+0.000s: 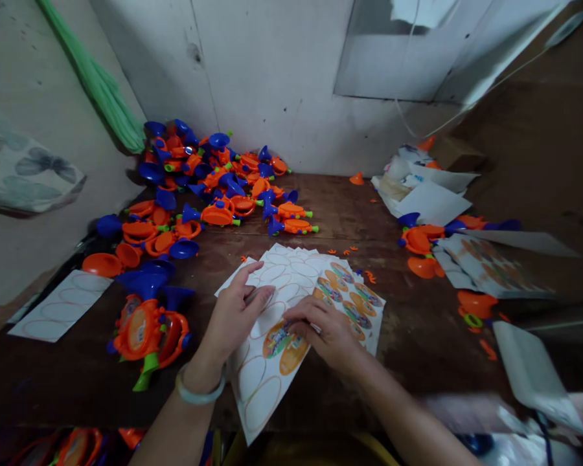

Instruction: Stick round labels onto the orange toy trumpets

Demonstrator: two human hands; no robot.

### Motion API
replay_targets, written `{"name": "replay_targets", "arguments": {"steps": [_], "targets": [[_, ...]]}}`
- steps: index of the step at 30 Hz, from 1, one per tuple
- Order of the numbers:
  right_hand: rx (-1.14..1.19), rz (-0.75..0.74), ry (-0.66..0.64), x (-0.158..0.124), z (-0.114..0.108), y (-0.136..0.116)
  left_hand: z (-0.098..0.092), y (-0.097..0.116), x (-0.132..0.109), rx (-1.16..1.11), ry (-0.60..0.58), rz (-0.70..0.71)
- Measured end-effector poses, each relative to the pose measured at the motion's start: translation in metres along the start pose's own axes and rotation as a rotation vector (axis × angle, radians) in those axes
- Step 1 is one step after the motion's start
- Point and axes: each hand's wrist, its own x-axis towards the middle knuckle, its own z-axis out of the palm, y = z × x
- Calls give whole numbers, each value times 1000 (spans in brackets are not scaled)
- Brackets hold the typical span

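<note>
Left hand point(233, 317) spread over paper sheet point(262, 391), right hand point(328, 330) curled, grip unclear, near oval stickers point(293, 356), plastic trumpets point(217, 214)

A dark brown wooden tabletop point(412, 323) is extending across mid-frame. Orange-and-blue toy trumpets point(218, 212) are lying heaped in the upper left. A white sheet with oval outlines point(61, 304) is lying at the far left. Fanned sticker sheets point(291, 266) are occupying the center; small orange pieces point(370, 277) are lying beside their upper right edge. Loose papers point(440, 204) are resting at the right.
</note>
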Motion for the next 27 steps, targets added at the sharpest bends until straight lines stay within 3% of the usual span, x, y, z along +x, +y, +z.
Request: {"name": "replay_targets", "arguments": {"steps": [8, 14, 18, 22, 24, 27], "targets": [[0, -87, 159, -5, 0, -23, -10, 26, -19, -94, -98, 76], [-106, -233, 284, -4, 1, -32, -9, 26, -18, -170, -91, 35], [-131, -293, 438, -8, 10, -34, -11, 19, -14, -181, -49, -42], [45, -221, 603, -9, 3, -38, -18, 11, -9, -90, 74, -7], [111, -142, 560, -7, -6, -36, -21, 10, -6, -73, 133, 22], [66, -80, 319, -5, -13, -28, -23, 11, -2, -95, 179, 55]]}}
